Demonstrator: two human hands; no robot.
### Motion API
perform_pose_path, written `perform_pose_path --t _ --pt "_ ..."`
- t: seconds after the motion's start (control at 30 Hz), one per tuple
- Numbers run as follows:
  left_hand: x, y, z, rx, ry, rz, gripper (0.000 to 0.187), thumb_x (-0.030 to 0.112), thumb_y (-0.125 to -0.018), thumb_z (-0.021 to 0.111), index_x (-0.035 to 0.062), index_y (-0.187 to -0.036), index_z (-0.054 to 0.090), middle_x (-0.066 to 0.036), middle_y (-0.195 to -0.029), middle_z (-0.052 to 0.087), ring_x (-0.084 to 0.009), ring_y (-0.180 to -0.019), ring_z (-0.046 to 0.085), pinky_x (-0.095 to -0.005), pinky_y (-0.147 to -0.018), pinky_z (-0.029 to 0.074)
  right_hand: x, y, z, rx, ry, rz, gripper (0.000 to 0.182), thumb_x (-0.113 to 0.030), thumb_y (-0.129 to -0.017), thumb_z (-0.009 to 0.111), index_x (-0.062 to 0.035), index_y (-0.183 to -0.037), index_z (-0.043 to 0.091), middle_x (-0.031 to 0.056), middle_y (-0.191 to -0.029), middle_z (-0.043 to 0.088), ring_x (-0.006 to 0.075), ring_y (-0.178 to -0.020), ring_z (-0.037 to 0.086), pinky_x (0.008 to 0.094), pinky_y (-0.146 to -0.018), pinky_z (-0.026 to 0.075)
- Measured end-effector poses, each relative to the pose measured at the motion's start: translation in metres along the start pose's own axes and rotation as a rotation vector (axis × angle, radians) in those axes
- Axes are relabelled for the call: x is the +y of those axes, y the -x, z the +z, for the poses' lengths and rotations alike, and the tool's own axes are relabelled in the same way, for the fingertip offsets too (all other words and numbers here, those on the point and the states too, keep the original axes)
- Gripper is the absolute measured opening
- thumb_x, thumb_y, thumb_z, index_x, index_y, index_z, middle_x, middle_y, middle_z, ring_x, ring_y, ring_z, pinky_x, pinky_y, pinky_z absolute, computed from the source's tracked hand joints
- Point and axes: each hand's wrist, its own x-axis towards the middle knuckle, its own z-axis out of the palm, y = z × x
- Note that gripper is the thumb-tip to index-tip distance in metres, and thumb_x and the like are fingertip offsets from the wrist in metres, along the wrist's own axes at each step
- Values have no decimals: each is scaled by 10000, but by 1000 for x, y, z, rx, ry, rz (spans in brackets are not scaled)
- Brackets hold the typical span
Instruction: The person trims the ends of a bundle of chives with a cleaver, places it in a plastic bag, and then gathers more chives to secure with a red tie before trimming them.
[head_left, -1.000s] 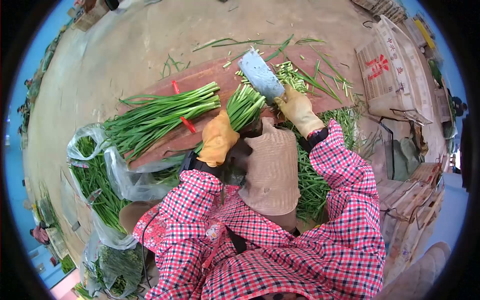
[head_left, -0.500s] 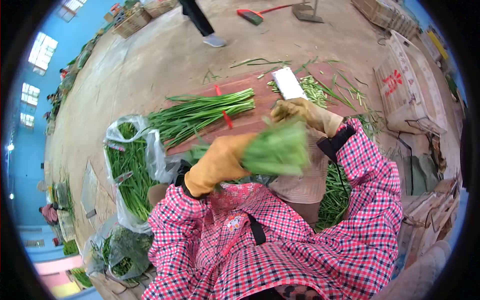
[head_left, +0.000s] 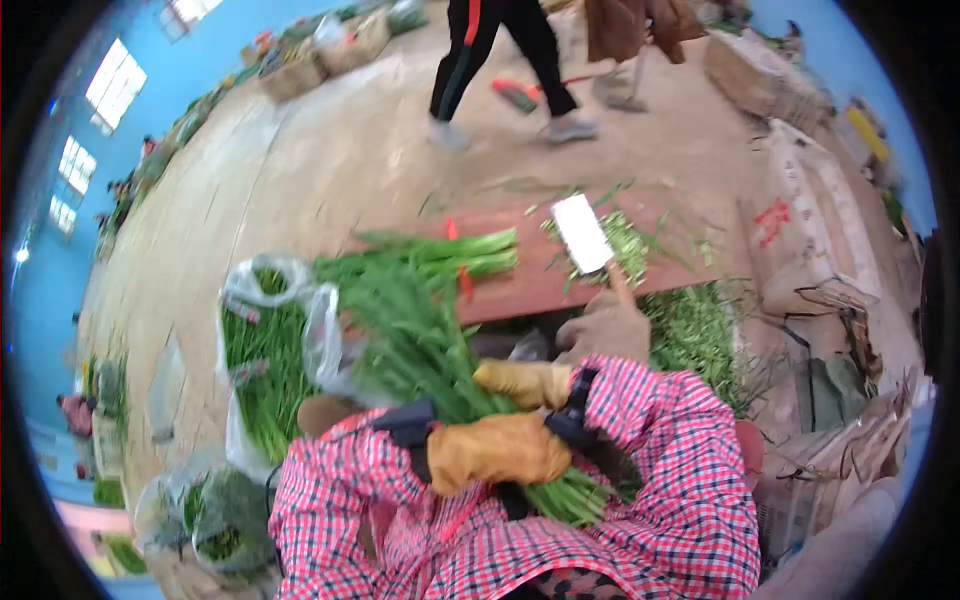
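Note:
My left hand [head_left: 497,453], in an orange-brown glove, wraps round the lower stalks of a bunch of garlic chives [head_left: 415,335]. The cut stem ends point toward my lap, and the blurred leaves fan up and left. My right hand [head_left: 527,383], also gloved, closes on the same bunch just above the left. Beyond my hands, a cleaver [head_left: 582,236] with a broad bright blade lies on a reddish board [head_left: 510,300], among chopped stem ends [head_left: 628,245]. Left on the board rests another bunch of chives [head_left: 490,252], beside a red strip [head_left: 465,283].
An open plastic bag [head_left: 322,335] full of chives stands at my left, with another filled bag [head_left: 232,525] nearer me. Trimmings [head_left: 692,335] are heaped right of my knee. A white crate [head_left: 815,230] stands at the right. A person [head_left: 500,60] walks across the floor ahead.
The bunch has swung from in front of my chest, stems to the right, to stems toward my lap. My right hand has left the cleaver's side and joined the left on the bunch.

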Motion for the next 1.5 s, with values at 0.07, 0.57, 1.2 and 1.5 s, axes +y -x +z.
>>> perform_pose_path --t 0.07,0.57,1.2,1.5 --pt "3 2 24 25 -154 -11 404 284 -661 623 -30 -882 499 -129 -698 553 -328 -656 625 -411 -593 500 4 -2 -10 120 133 -38 573 -316 -915 708 -47 -1379 507 97 -1331 600 207 -1199 573 397 -1071 428" --pt "21 -13 -70 -8 -207 -296 499 104 -796 618 69 -1292 573 -155 -1330 573 -304 -1282 519 -470 -1079 404 -87 52 50 614 580 -417 339 -141 -823 766 -8 -1116 660 101 -931 713 177 -802 693 304 -732 561" --pt "-6 9 62 1207 1782 -884 494 5 -780 751 27 -1235 558 -66 -1084 641 -183 -916 665 -330 -793 558 -59 15 43 1051 759 -663 459 -244 -834 802 -9 -1173 601 65 -959 681 137 -800 639 286 -691 531" --pt "-20 12 65 1151 1835 -799 543 -3 -727 756 9 -1238 575 -99 -1006 667 -217 -894 666 -367 -812 554 -82 72 42 1225 831 -1029 515 -315 -919 721 -38 -1318 550 37 -1170 605 152 -1035 565 283 -880 478"
